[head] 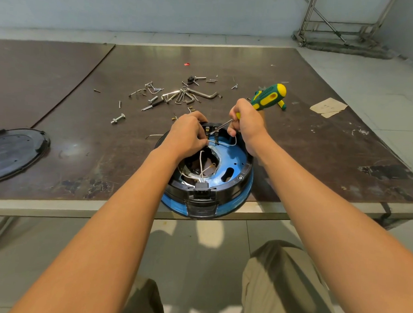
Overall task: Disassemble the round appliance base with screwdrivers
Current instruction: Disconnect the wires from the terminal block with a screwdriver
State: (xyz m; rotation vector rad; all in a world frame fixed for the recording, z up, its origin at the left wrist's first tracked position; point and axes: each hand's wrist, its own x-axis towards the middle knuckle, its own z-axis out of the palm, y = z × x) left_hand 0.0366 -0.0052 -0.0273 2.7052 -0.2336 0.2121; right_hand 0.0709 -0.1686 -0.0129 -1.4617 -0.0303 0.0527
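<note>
The round appliance base (226, 173) overhangs the table's (318, 148) near edge. At its 12 o'clock rim the left hand (187, 134) pinches a white wire (222, 144). Just beside it, the right hand (246, 121) grips a green-yellow screwdriver (269, 97), shaft slanting toward 8 o'clock. Farther off, screws and hex keys (179, 95) lie at 11 o'clock

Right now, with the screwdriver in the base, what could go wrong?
1. The screwdriver tip works close beside the left hand, which pinches a white wire; a slip by the right hand could jab the fingers or nick the wire.
2. The base seems to jut past the near edge of the table; pressing down might tip it off.
</note>
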